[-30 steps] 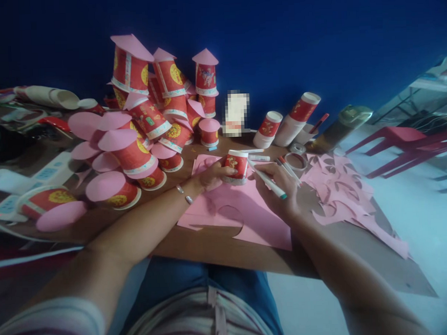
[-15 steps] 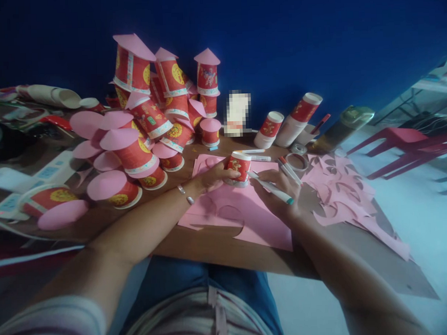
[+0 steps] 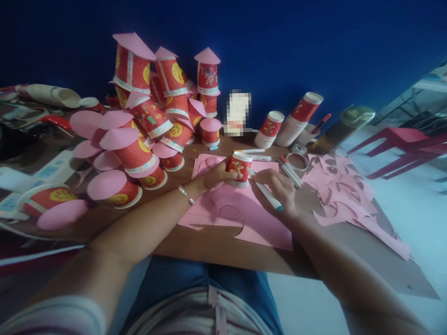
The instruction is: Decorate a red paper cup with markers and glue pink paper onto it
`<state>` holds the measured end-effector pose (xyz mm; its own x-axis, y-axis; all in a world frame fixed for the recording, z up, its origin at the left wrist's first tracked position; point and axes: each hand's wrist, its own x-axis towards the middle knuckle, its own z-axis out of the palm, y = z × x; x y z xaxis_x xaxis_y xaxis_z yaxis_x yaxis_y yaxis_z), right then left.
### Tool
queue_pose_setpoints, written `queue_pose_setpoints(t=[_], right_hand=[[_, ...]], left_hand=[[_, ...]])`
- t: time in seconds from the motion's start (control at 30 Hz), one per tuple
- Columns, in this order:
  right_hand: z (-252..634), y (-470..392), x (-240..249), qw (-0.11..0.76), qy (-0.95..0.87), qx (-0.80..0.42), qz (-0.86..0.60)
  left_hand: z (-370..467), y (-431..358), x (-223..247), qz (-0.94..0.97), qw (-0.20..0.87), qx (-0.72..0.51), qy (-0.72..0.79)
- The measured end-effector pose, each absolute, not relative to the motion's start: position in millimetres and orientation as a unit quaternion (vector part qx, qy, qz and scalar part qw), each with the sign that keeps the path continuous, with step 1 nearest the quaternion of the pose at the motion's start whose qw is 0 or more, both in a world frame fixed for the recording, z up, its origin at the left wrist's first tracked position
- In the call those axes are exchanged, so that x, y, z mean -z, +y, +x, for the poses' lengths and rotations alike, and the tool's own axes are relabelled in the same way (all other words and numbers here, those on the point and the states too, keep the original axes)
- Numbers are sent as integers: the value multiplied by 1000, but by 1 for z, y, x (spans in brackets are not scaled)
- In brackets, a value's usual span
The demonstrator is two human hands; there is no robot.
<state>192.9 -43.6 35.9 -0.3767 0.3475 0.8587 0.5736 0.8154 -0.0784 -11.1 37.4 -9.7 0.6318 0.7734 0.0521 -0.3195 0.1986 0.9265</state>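
Observation:
A red paper cup (image 3: 240, 168) with gold figures and a white rim stands over the pink paper (image 3: 269, 219). My left hand (image 3: 221, 175) is closed around its left side, the thumb across its front. My right hand (image 3: 279, 187) grips a white marker (image 3: 267, 195) with a green end toward me; its tip points at the cup's lower right side. Whether the tip touches the cup I cannot tell. Behind the cup lie more white markers (image 3: 258, 158). Right of my right hand are further pens (image 3: 290, 173) and a tape roll (image 3: 296, 161).
Red cups with pink cone tops (image 3: 129, 151) are piled at the left and back. Stacked paper cups (image 3: 298, 117) and a bottle (image 3: 345, 126) stand at the back right. Pink paper scraps (image 3: 341, 183) cover the table's right side. A red stool (image 3: 402, 141) stands beyond.
The marker's green end has swung down and to the left as my right hand turned. The cup in my left hand has hardly moved.

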Motion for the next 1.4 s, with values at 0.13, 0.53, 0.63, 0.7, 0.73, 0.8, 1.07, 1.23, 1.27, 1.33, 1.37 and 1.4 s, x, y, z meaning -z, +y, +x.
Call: queue_pose_setpoints(t=[0.13, 0.53, 0.63, 0.7, 0.73, 0.8, 1.07, 1.23, 1.27, 1.33, 1.37, 1.4], right_hand=[[193, -45, -35, 475, -824, 112, -290], [195, -43, -34, 427, -849, 138, -278], [195, -42, -33, 424, -851, 141, -275], [197, -43, -33, 423, -851, 133, -282], [197, -43, -33, 422, -851, 127, -286], [198, -43, -33, 422, -851, 119, -290], [197, -41, -34, 445, -838, 114, -295], [198, -41, -34, 463, -821, 100, -317], [198, -41, -34, 467, -819, 93, -320], [197, -40, -35, 474, -814, 83, -325], [197, -40, -36, 478, -811, 81, -326], [196, -39, -36, 484, -807, 82, -327]], left_hand=[[-11, 35, 6, 536, 729, -355, 235], [-12, 33, 5, 538, 730, -344, 245], [-12, 34, 6, 529, 737, -345, 241], [-12, 35, 7, 524, 740, -349, 238], [-12, 35, 8, 522, 741, -351, 235], [-13, 37, 10, 519, 745, -351, 229], [-14, 38, 12, 505, 756, -358, 214], [-13, 36, 7, 498, 764, -365, 187], [-13, 36, 7, 497, 766, -364, 183], [-13, 36, 5, 492, 771, -362, 178], [-13, 36, 5, 490, 774, -363, 174], [-13, 36, 5, 488, 775, -363, 170]])
